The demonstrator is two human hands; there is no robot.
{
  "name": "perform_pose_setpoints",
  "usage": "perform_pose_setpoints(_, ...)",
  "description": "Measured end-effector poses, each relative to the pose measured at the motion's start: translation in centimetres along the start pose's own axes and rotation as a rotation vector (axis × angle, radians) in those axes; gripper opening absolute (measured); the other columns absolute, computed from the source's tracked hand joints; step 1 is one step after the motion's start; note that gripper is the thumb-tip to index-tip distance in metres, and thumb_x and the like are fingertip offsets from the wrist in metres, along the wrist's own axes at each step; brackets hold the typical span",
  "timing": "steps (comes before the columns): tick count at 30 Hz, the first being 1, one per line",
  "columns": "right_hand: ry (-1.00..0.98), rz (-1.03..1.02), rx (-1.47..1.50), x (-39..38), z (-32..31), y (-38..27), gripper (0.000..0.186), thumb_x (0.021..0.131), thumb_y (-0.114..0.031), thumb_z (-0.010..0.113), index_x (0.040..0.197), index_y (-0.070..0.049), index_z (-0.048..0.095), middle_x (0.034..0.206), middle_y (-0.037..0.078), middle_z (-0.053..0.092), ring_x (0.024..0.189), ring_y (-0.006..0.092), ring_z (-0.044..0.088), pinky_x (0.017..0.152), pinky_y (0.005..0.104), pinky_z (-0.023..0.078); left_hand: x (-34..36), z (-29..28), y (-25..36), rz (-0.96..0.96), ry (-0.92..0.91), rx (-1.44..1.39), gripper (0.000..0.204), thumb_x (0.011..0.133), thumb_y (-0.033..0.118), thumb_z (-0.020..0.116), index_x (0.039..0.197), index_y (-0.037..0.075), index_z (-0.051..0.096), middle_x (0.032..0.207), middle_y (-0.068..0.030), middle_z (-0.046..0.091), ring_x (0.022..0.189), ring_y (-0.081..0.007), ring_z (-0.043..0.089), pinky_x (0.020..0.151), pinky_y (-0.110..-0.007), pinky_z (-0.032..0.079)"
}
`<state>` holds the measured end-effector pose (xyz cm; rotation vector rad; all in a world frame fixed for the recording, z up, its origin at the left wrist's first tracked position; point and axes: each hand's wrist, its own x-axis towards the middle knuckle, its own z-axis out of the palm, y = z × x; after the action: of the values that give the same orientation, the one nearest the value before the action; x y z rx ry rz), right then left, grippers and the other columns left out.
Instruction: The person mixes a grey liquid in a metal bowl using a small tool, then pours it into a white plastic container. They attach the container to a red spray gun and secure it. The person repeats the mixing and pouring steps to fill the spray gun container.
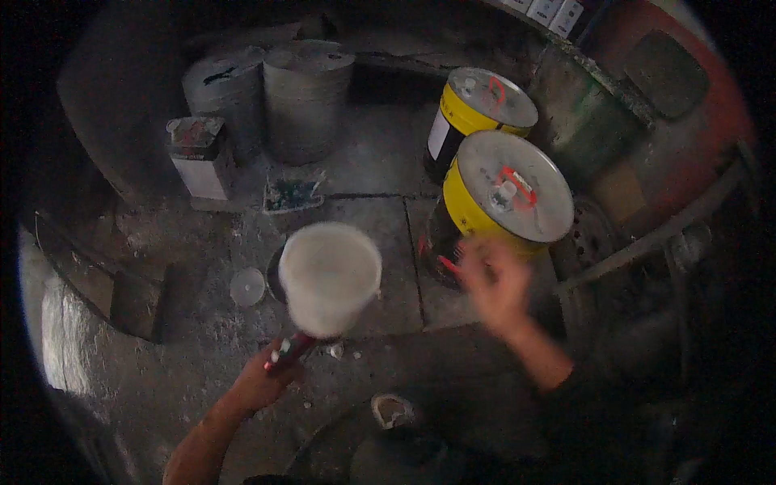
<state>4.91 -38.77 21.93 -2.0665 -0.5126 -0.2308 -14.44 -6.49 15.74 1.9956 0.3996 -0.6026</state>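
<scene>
Left hand (263, 380) is clamped on a red-handled tool (289, 350) beside the white bucket (329, 276); right hand (495, 279), blurred, fingers spread, hovers near the yellow drum (501, 194).

Head camera looks steeply down, close over the floor (380, 162).

Dim, murky fisheye view with black vignetted corners, bent edges, motion blur over the right hand (495, 283).

I see my left hand (263, 378) gripping a red tool (289, 351) under a white bucket (329, 276); my blurred right hand (495, 283) hovers by yellow drums (508, 187).
</scene>
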Motion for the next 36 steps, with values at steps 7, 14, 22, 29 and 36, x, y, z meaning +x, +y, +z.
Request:
perform_pose_setpoints(7, -0.198, 0.081, -0.586, 14.8, -11.6, 8.5, 0.036, 0.093, -0.034, 0.064, 0.103, -0.001, 0.069, 0.085, 0.014, 0.070, 0.068, 0.0244, 0.066, 0.065, 0.0358, 0.051, -4.6, 4.7, -14.2, 0.262, 0.089, -0.049, 0.045, 0.086, 0.006, 0.068, 0.129, 0.009, 0.055, 0.105, -0.0101, 0.068, 0.091, -0.0201, 0.064, 0.078, -0.034, 0.051)
perform_pose_setpoints(14, -0.328, 0.499, -0.088, 19.5, -11.0, 11.5, 0.036, 0.097, -0.033, 0.058, 0.096, 0.001, 0.070, 0.071, -0.001, 0.058, 0.048, 0.0071, 0.045, 0.041, 0.0237, 0.031, -6.2, 9.0, -16.1, 0.184, 0.156, -0.196, 0.049, 0.084, 0.013, 0.071, 0.129, 0.011, 0.050, 0.107, -0.0151, 0.068, 0.095, -0.0328, 0.067, 0.074, -0.042, 0.052)
perform_pose_setpoints(22, -0.339, 0.702, 0.354, 10.3, -9.6, 0.4, 0.025, 0.100, -0.028, 0.054, 0.093, -0.005, 0.061, 0.060, -0.009, 0.038, 0.044, 0.0017, 0.027, 0.037, 0.0212, 0.018, -5.3, 13.3, -17.2, 0.042, 0.101, 0.071, 0.045, 0.087, 0.022, 0.067, 0.124, 0.011, 0.043, 0.096, -0.0213, 0.068, 0.088, -0.0450, 0.065, 0.072, -0.053, 0.050)
perform_pose_setpoints(29, -0.535, 0.927, 0.736, 0.0, -4.4, -4.5, 0.025, 0.102, -0.032, 0.049, 0.085, -0.013, 0.051, 0.058, -0.009, 0.028, 0.045, 0.0026, 0.023, 0.039, 0.0214, 0.015, -5.9, 15.1, -17.8, 0.037, 0.166, 0.047, 0.035, 0.090, 0.018, 0.061, 0.119, 0.009, 0.044, 0.092, -0.0220, 0.068, 0.087, -0.0465, 0.064, 0.072, -0.055, 0.048)
perform_pose_setpoints(36, -0.462, 0.920, 0.793, -8.7, 1.7, -6.7, 0.033, 0.102, -0.032, 0.047, 0.076, -0.013, 0.046, 0.057, -0.005, 0.028, 0.045, 0.0060, 0.024, 0.040, 0.0245, 0.016, -7.3, 15.5, -18.1, -0.064, 0.134, 0.064, 0.026, 0.090, 0.019, 0.061, 0.107, 0.006, 0.046, 0.088, -0.0235, 0.067, 0.084, -0.0475, 0.063, 0.071, -0.056, 0.047)
